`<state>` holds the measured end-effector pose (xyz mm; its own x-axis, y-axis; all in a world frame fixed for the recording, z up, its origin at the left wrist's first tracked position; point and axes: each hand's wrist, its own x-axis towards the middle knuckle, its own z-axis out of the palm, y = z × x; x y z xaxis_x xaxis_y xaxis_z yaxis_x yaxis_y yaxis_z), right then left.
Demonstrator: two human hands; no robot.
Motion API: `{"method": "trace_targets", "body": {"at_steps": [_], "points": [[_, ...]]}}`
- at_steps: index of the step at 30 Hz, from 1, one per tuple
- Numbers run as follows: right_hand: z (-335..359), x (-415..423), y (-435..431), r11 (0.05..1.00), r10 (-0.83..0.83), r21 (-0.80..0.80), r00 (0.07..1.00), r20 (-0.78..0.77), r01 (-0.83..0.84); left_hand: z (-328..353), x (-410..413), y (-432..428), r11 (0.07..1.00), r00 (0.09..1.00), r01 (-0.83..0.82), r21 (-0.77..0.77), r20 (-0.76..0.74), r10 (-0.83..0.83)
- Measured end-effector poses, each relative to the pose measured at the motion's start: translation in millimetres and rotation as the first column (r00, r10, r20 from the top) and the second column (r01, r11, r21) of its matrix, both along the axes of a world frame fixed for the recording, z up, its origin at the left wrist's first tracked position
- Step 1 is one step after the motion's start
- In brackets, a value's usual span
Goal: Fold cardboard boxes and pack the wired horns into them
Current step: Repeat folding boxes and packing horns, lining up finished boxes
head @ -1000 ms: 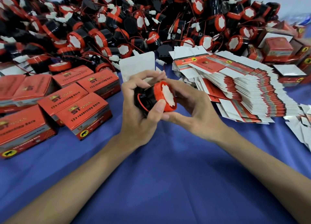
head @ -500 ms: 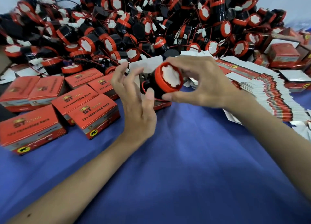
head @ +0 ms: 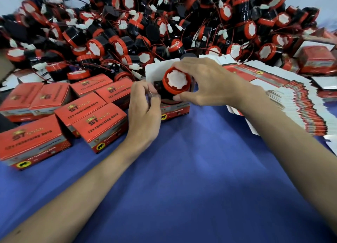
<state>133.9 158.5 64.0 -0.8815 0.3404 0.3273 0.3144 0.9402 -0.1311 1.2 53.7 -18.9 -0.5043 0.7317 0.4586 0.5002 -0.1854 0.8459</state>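
One horn is hanging, red face up, in the grip of the right hand, just above the open box; left hand is curling alongside, grip unclear.

Holds horn in right hand at mouth of box; curls left hand at its left edge, beside closed boxes.

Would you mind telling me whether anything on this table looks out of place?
Nothing looks damaged. The flat cartons on the right have slumped into a slanted fan, and the loose horns behind lie in one tangled heap.
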Motion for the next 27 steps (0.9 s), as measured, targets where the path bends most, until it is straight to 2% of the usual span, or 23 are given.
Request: {"method": "trace_targets", "body": {"at_steps": [8,11,16,21,27], "points": [[-11,-9,-21,0.96,-0.105,0.276,0.98,0.168,0.056,2,1,-3,1.0,1.0,-0.002,-0.022,0.026,0.003],[-18,-11,-23,0.939,-0.167,0.33,0.965,0.204,0.093,2,2,-3,1.0,1.0,-0.014,-0.017,0.019,0.015],[-18,-13,-20,0.95,-0.155,0.299,0.962,0.224,0.084,4,2,-2,1.0,1.0,-0.017,-0.024,0.017,0.018],[-30,-12,-21,0.923,-0.195,0.375,0.945,0.264,0.086,4,3,-4,0.999,1.0,-0.003,-0.036,0.026,0.004],[-17,-10,-7,0.98,-0.133,0.177,0.965,0.224,0.094,3,1,-3,0.999,1.0,-0.007,-0.036,0.015,0.008]]}}
